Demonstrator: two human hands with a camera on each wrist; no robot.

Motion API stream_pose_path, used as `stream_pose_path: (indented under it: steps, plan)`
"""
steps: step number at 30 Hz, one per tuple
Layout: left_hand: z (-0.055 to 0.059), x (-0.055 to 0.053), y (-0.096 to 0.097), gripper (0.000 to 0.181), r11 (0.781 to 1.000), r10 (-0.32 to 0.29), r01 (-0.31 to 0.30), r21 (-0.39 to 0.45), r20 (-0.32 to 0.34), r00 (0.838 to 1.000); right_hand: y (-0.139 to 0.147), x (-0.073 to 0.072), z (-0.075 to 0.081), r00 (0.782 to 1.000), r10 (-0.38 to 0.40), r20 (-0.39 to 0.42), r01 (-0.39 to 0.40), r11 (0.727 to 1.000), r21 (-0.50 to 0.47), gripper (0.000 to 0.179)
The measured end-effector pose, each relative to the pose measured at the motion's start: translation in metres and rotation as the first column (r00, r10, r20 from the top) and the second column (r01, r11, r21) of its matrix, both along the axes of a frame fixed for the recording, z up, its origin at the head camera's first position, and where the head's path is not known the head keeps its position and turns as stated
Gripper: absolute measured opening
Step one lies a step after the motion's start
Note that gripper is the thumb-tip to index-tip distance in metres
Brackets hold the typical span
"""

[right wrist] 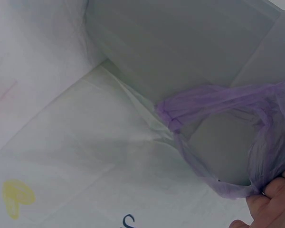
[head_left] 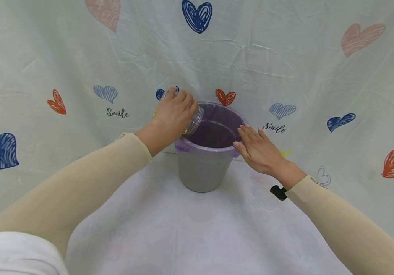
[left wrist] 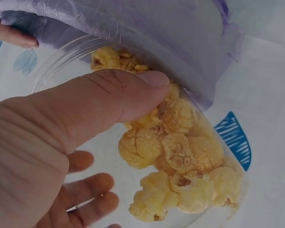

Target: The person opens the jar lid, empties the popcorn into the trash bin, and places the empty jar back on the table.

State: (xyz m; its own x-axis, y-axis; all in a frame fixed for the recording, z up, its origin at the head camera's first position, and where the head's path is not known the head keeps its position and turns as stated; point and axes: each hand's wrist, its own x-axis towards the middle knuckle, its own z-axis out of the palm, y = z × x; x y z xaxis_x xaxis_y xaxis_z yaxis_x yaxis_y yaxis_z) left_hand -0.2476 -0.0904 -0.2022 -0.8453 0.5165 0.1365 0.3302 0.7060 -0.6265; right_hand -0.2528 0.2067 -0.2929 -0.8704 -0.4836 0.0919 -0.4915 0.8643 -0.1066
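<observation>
My left hand [head_left: 174, 114] grips a clear jar [head_left: 196, 121], tipped with its mouth over the left rim of a grey bin [head_left: 203, 172]. Yellow popcorn [left wrist: 178, 152] lies along the lower side of the jar in the left wrist view, some of it near the mouth. The thumb presses on the jar's near wall while the other fingers show through from behind. A purple bag [head_left: 214, 124] lines the bin and folds over its rim. With fairly straight fingers, my right hand [head_left: 256, 151] rests on the right rim, touching the bag's edge.
The bin stands on a white cloth [head_left: 169, 229] close to a white backdrop [head_left: 269, 65] printed with hearts and "Smile". A black band [head_left: 278, 192] shows at the right wrist. In the right wrist view, a loose loop of bag [right wrist: 218, 190] hangs from the rim.
</observation>
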Motion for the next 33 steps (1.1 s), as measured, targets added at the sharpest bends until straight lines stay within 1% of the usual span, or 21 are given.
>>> stream_pose_path:
  steps: [9, 15, 20, 23, 29, 33]
  plan:
    - [-0.002, -0.002, 0.001, 0.066, 1.0, -0.011, 0.012, -0.024, 0.005, 1.0, 0.001, -0.001, -0.002, 1.0, 0.0, -0.012, 0.0, 1.0, -0.006, 0.076]
    - [-0.006, -0.004, -0.001, 0.064, 0.999, -0.024, 0.024, -0.023, -0.019, 1.0, 0.001, 0.0, -0.001, 1.0, 0.001, -0.006, -0.001, 1.0, -0.002, 0.076]
    - [-0.009, -0.006, -0.003, 0.062, 0.999, -0.037, 0.037, -0.005, -0.048, 0.998, 0.001, 0.0, -0.002, 1.0, -0.002, -0.013, 0.002, 1.0, -0.006, 0.077]
    - [-0.011, -0.007, -0.004, 0.061, 0.999, -0.045, 0.045, -0.017, -0.059, 0.997, 0.001, -0.001, -0.002, 1.0, -0.003, -0.022, 0.003, 1.0, -0.009, 0.077]
    - [-0.014, -0.011, -0.006, 0.068, 0.997, -0.059, 0.056, -0.061, -0.061, 0.996, 0.001, -0.001, -0.003, 1.0, -0.002, -0.015, 0.002, 1.0, -0.004, 0.077]
    - [-0.014, -0.014, -0.008, 0.078, 0.995, -0.057, 0.051, -0.084, -0.073, 0.996, 0.001, 0.0, -0.002, 1.0, -0.003, -0.011, 0.003, 1.0, -0.003, 0.076]
